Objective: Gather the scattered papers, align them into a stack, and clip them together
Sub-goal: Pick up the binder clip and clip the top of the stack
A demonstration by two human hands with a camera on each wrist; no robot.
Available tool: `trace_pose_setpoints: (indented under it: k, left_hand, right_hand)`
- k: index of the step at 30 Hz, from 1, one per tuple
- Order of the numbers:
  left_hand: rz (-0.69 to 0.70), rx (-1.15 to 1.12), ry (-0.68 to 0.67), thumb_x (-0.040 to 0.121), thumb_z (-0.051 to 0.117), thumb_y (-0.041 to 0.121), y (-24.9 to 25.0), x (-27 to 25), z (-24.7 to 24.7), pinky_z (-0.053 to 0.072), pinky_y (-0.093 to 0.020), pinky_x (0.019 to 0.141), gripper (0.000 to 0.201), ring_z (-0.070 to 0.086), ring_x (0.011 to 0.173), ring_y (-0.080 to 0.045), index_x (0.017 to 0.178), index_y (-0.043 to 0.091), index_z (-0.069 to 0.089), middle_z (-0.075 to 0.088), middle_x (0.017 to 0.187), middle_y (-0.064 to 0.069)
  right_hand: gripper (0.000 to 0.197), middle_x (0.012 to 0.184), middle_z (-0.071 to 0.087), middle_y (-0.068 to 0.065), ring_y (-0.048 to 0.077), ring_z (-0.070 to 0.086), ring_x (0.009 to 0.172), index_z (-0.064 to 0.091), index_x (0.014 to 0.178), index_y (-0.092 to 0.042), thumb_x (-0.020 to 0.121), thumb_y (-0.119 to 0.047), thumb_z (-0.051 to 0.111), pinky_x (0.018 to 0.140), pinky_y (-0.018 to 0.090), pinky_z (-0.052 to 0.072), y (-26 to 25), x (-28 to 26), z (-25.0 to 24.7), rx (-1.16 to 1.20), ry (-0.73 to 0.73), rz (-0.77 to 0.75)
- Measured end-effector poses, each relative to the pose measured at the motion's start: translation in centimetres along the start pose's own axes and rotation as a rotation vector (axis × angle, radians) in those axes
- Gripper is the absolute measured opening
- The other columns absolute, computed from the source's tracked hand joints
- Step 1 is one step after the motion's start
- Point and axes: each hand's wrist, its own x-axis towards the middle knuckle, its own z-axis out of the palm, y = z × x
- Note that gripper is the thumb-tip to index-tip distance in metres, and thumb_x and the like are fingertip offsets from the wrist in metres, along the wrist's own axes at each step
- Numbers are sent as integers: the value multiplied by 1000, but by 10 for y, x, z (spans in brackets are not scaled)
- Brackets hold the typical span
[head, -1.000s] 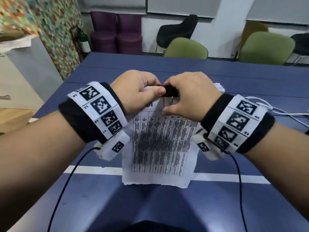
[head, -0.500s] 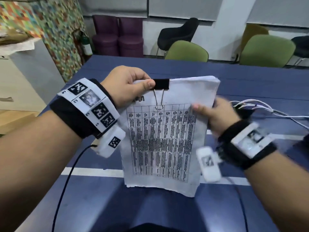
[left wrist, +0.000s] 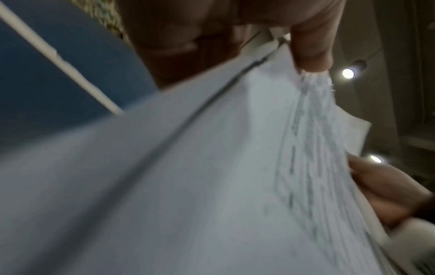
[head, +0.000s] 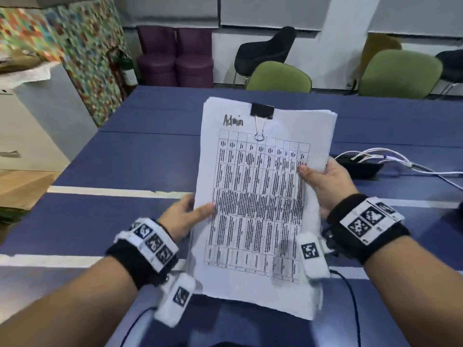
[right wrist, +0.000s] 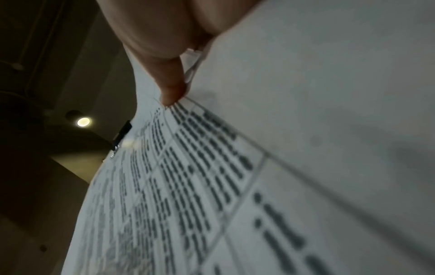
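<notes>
Between both hands (head: 183,216) (thumbs pinching): clipped papers (head: 263,196).

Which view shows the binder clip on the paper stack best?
The head view: the black binder clip sits at the top edge of the paper stack, wire handle folded down. The right wrist view shows it only small and edge-on. The left wrist view does not show it.

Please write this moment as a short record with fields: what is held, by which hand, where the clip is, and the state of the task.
held: paper stack, lifted above the blue table
left hand: grips the stack's left edge, thumb on top
right hand: grips the right edge, thumb on top
clip: black binder clip on the top edge, near the middle
task state: papers stacked and clipped
</notes>
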Motion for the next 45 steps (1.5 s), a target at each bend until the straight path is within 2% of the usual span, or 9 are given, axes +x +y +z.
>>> trace_pose_setpoints:
  k: [3,10,14,17,21,26,36,42,45]
  left_hand:
    - [-32,-151,-43,36,90,41,-27,-10,12,55,-26,80,81,67,75,-2,104,15,53,74,82,9]
    - [-64,-68,30,84,56,-4,-41,-20,24,50,-16,78,46,60,91,-7,117,23,39,63,100,6]
    - [-46,-1,164,84,58,-5,-44,-3,18,47,-32,87,35,61,91,-13,103,23,49,64,95,6]
    - [-22,59,235,83,61,0,-39,16,9,47,-29,81,32,61,87,-14,105,20,48,63,91,8]
    - [-44,153,297,83,64,7,-35,42,-2,48,-31,82,29,62,87,-18,95,26,47,63,89,7]
    - [-123,291,316,84,63,10,-43,58,-2,45,-24,61,29,58,72,-14,103,19,43,61,96,-2]
    - [-432,192,153,77,65,27,-79,50,-14,41,-43,102,38,58,105,-27,110,11,57,62,120,-7]
    - [-428,364,168,89,54,13,-94,53,-19,50,-43,91,25,61,98,-30,114,9,53,63,110,-7]
    - [-422,379,199,90,52,19,-98,63,-24,55,-28,50,28,61,71,-24,117,16,47,64,108,-12]
  right_hand:
    - [23,102,67,10,14,63,85,58,107,-5,85,3,58,76,19,55,7,9,-3,-87,8,33]
    - [34,113,65,13,22,64,98,56,118,1,84,0,60,88,32,52,34,11,-1,-73,2,170]
    - [59,99,71,15,25,69,86,61,108,7,56,-13,82,76,35,57,50,12,-6,-26,-163,335]
    - [25,99,71,9,16,70,82,66,94,-6,70,-3,74,82,31,56,62,5,-6,-257,-337,407]
    - [76,109,71,7,27,68,99,60,108,-14,43,-41,89,91,51,51,107,-15,-14,-382,-439,539]
    - [24,100,62,13,26,60,57,43,111,-14,90,-6,54,37,30,50,130,-37,3,-364,-296,649]
    - [26,99,62,11,20,51,55,47,111,-16,90,-1,48,29,19,36,138,9,16,-501,-170,557]
    - [24,104,61,9,18,56,66,50,112,-16,90,-7,53,35,20,46,150,23,30,-503,-157,615]
    - [20,102,61,11,24,58,72,53,105,-11,87,-11,61,35,24,50,154,24,36,-431,-37,641]
